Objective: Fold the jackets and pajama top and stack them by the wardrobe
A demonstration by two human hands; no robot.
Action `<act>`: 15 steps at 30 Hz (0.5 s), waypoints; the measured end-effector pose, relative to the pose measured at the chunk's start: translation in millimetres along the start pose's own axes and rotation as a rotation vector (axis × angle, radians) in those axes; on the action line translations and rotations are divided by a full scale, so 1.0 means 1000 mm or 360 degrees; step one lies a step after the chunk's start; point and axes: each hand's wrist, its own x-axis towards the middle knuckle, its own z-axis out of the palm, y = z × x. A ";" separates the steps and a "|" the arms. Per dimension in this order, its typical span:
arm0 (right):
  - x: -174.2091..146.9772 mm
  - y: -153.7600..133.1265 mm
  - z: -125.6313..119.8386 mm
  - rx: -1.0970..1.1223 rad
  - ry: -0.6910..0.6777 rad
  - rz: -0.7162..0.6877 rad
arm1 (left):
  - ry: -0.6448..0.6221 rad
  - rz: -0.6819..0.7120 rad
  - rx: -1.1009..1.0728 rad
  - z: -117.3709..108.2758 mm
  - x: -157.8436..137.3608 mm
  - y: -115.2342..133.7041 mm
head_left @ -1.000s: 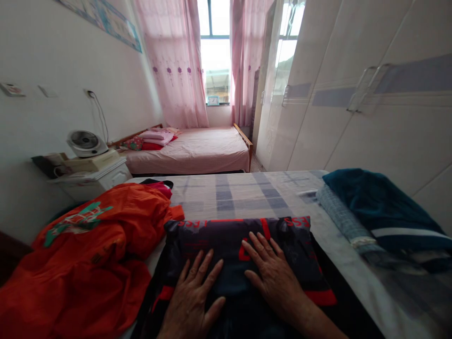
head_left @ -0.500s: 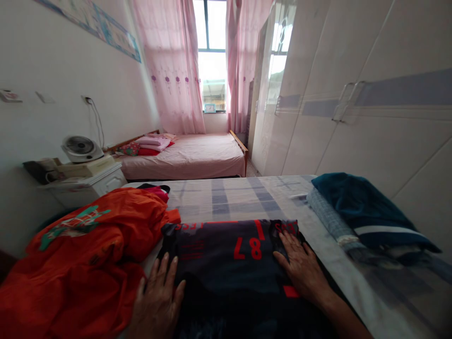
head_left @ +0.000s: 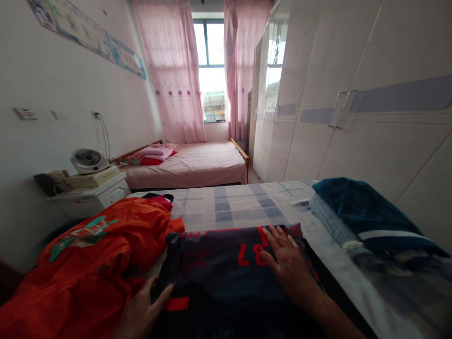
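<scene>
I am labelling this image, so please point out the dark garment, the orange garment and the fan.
Dark garment (head_left: pixel 222 283), head view: its flat middle.
Orange garment (head_left: pixel 88 273), head view: its crumpled middle.
Fan (head_left: pixel 87 160), head view: its round grille.

The dark garment (head_left: pixel 219 278) bears an upside-down red "87" (head_left: pixel 243 254) and unclear letters (head_left: pixel 200 233) along its far edge

A round fan (head_left: pixel 90 161) on a box (head_left: pixel 88 178) tops a white cabinet (head_left: pixel 116 189). Beyond, folded pink bedding (head_left: pixel 157 150) lies at the left edge of a pink-sheeted bed (head_left: pixel 205 165). A small clock (head_left: pixel 211 118) stands between pink curtains (head_left: pixel 173 70).
</scene>
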 end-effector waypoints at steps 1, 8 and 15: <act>-0.002 0.001 0.006 0.0018 -0.0089 0.0000 | -0.0115 -0.0040 -0.0137 -0.002 0.002 0.001; 0.012 -0.015 -0.012 0.0116 -0.0103 -0.0132 | -0.0534 -0.0265 -0.1166 0.004 0.023 -0.005; 0.036 -0.042 0.027 0.0186 -0.0120 -0.0232 | -0.0209 -0.0039 -0.1153 0.000 0.025 0.026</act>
